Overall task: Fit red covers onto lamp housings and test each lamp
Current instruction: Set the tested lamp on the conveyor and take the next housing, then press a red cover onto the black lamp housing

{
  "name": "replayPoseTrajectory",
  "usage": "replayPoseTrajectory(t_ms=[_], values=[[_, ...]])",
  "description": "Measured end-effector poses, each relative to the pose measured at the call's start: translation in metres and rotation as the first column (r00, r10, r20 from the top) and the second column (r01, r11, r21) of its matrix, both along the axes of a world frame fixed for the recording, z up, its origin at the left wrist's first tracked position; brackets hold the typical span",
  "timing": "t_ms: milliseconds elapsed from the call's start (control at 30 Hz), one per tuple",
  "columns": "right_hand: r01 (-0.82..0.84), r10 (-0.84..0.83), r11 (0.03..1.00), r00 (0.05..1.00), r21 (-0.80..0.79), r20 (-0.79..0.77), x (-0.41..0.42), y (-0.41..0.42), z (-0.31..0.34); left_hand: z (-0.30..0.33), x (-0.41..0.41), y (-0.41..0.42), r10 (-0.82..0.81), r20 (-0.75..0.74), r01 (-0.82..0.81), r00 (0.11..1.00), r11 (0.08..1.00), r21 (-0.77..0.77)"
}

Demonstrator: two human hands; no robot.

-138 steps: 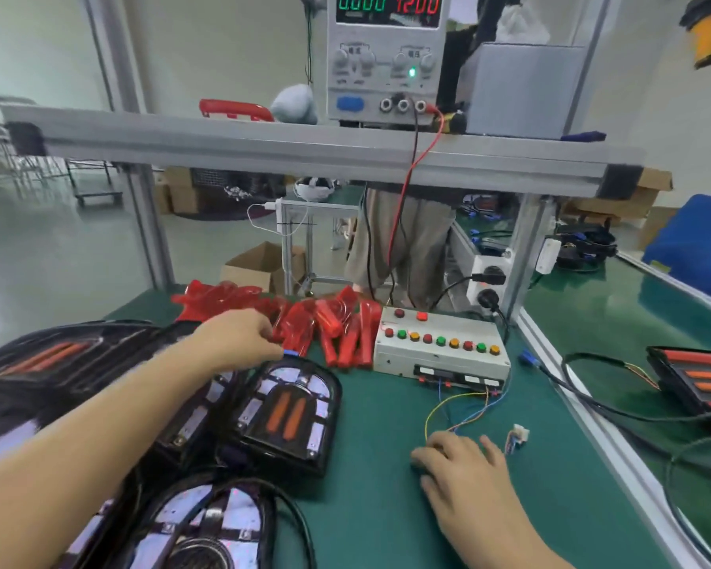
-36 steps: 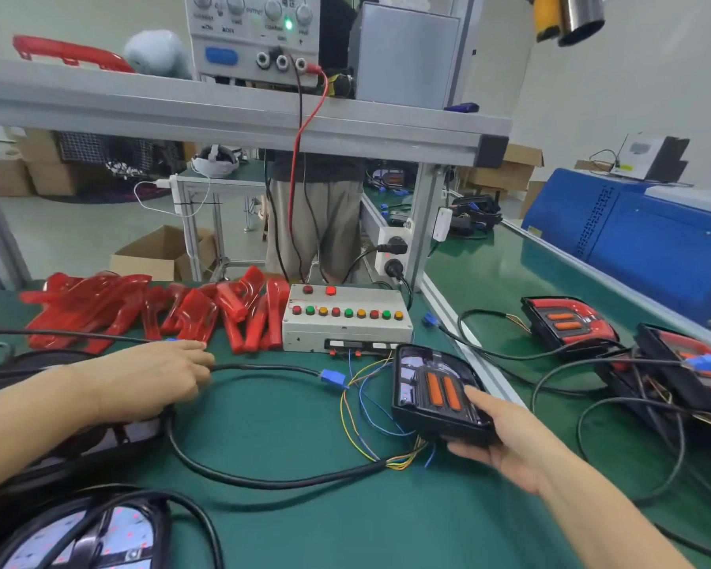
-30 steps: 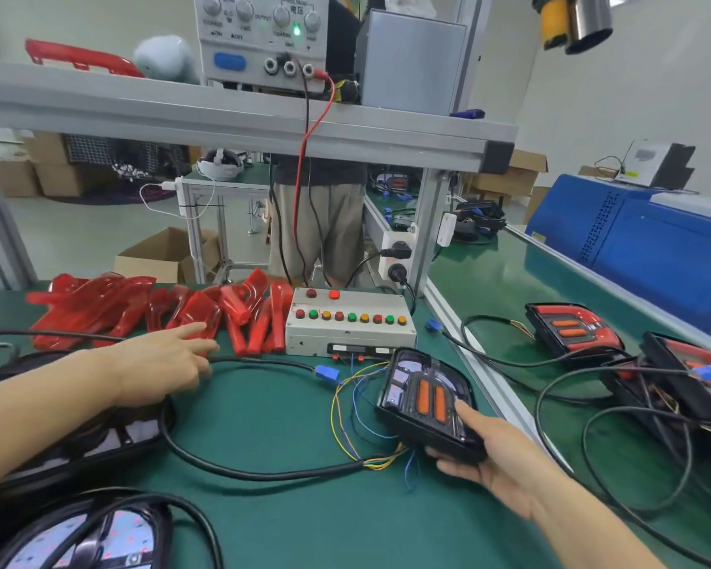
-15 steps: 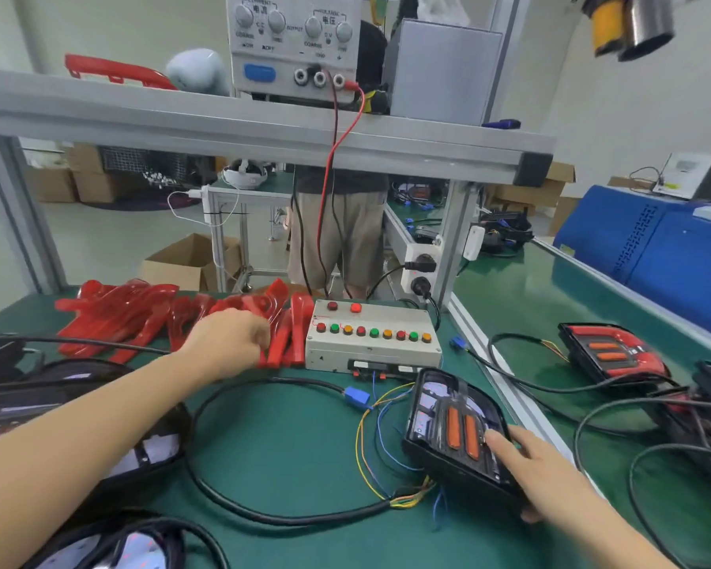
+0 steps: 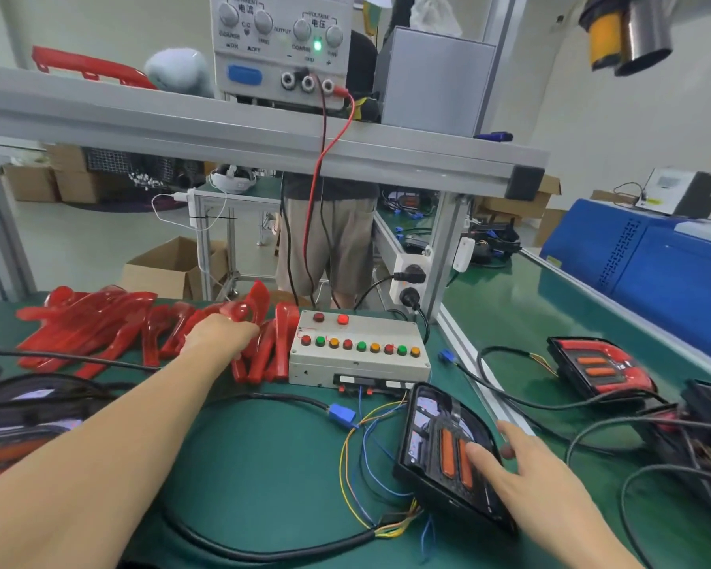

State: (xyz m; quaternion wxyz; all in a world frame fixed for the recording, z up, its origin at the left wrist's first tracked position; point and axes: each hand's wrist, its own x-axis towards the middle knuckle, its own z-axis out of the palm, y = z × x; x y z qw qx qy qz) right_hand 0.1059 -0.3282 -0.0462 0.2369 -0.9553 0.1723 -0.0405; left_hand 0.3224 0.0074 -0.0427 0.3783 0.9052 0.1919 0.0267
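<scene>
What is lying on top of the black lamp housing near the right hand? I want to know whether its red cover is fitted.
Only the right hand rests on the black lamp housing; no red cover. The part under the hand is hidden.

Glossy red plastic covers (image 5: 111,322), matt green mat (image 5: 263,466)

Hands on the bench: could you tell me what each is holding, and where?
The left hand grips a red cover at its upper end. The right hand rests open on the lamp housing, gripping nothing.
</scene>
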Motion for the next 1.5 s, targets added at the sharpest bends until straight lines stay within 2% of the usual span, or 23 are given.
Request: replayPoseTrajectory(t_ms=[200, 300, 367, 433, 567, 633, 800, 867, 933, 1000, 1033, 1067, 1133, 1167, 1200, 1267, 1333, 1367, 1400, 1433, 1500], values=[[-0.019, 0.02, 0.998, 1.0, -0.058, 0.023, 0.004, 0.0, 0.003, 0.013, -0.027, 0.015, 0.004, -0.023, -0.006, 1.0, 0.996, -0.092], [-0.012, 0.015, 0.994, 0.999, -0.107, 0.03, 0.007, 0.003, 0.009, 0.022, -0.04, 0.019, -0.031, -0.075, 0.009, 0.997, 0.961, -0.277], [0.006, 0.003, 0.988, 0.998, -0.151, 0.061, 0.008, 0.006, 0.014, 0.027, -0.049, 0.022, -0.048, -0.103, 0.01, 0.994, 0.941, -0.339], [0.017, 0.004, 0.979, 0.995, -0.204, 0.102, 0.007, 0.01, 0.019, 0.028, -0.055, 0.025, -0.068, -0.126, 0.026, 0.99, 0.95, -0.312], [-0.009, 0.049, 0.967, 0.987, -0.254, 0.154, 0.008, 0.018, 0.027, 0.027, -0.061, 0.036, -0.092, -0.141, 0.08, 0.986, 0.993, -0.091], [-0.021, 0.064, 0.967, 0.984, -0.253, 0.164, 0.007, 0.021, 0.031, 0.028, -0.063, 0.039, -0.081, -0.118, 0.077, 0.99, 0.996, -0.036], [-0.033, 0.091, 0.964, 0.973, -0.265, 0.213, 0.003, 0.03, 0.037, 0.043, -0.073, 0.025, -0.094, -0.006, 0.092, 0.996, 0.99, -0.109], [-0.114, 0.159, 0.978, 0.951, -0.177, 0.264, 0.003, 0.037, 0.038, 0.055, -0.087, 0.005, -0.126, 0.062, 0.136, 0.99, 0.97, -0.199], [-0.273, 0.233, 0.958, 0.919, 0.088, 0.317, 0.004, 0.052, 0.04, 0.064, -0.112, -0.029, -0.247, 0.117, 0.272, 0.962, 0.91, -0.314], [-0.353, 0.206, 0.824, 0.915, 0.442, 0.347, 0.008, 0.067, 0.047, 0.064, -0.14, -0.069, -0.421, 0.189, 0.461, 0.887, 0.83, -0.314], [-0.352, 0.173, 0.749, 0.922, 0.561, 0.347, 0.009, 0.071, 0.05, 0.063, -0.152, -0.088, -0.497, 0.224, 0.543, 0.838, 0.8, -0.256], [-0.35, 0.152, 0.713, 0.923, 0.607, 0.353, 0.011, 0.073, 0.052, 0.06, -0.162, -0.105, -0.561, 0.251, 0.606, 0.789, 0.778, -0.168], [-0.343, 0.131, 0.742, 0.917, 0.576, 0.378, 0.015, 0.073, 0.056, 0.056, -0.173, -0.132, -0.637, 0.305, 0.67, 0.708, 0.743, -0.002], [-0.326, 0.098, 0.748, 0.916, 0.578, 0.39, 0.016, 0.07, 0.056, 0.054, -0.174, -0.141, -0.645, 0.341, 0.68, 0.684, 0.733, 0.024], [-0.293, 0.039, 0.724, 0.921, 0.624, 0.387, 0.015, 0.067, 0.056, 0.052, -0.174, -0.148, -0.645, 0.378, 0.691, 0.665, 0.722, 0.017], [-0.247, -0.055, 0.616, 0.934, 0.748, 0.354, 0.013, 0.06, 0.054, 0.049, -0.176, -0.157, -0.673, 0.416, 0.745, 0.611, 0.667, -0.016], [-0.229, -0.076, 0.568, 0.942, 0.791, 0.327, 0.009, 0.05, 0.051, 0.046, -0.177, -0.161, -0.765, 0.396, 0.843, 0.508, 0.535, -0.046], [-0.22, -0.091, 0.57, 0.941, 0.792, 0.327, 0.007, 0.044, 0.049, 0.044, -0.173, -0.16, -0.796, 0.381, 0.878, 0.47, 0.465, -0.111], [-0.204, -0.124, 0.575, 0.935, 0.793, 0.331, 0.006, 0.037, 0.048, 0.045, -0.167, -0.159, -0.793, 0.385, 0.881, 0.473, 0.43, -0.197], [-0.185, -0.167, 0.587, 0.925, 0.788, 0.341, 0.004, 0.03, 0.048, 0.047, -0.157, -0.157, -0.752, 0.393, 0.848, 0.53, 0.458, -0.267], [-0.172, -0.202, 0.613, 0.91, 0.771, 0.363, 0.0, 0.018, 0.046, 0.043, -0.127, -0.157, -0.617, 0.336, 0.701, 0.712, 0.649, -0.296]])
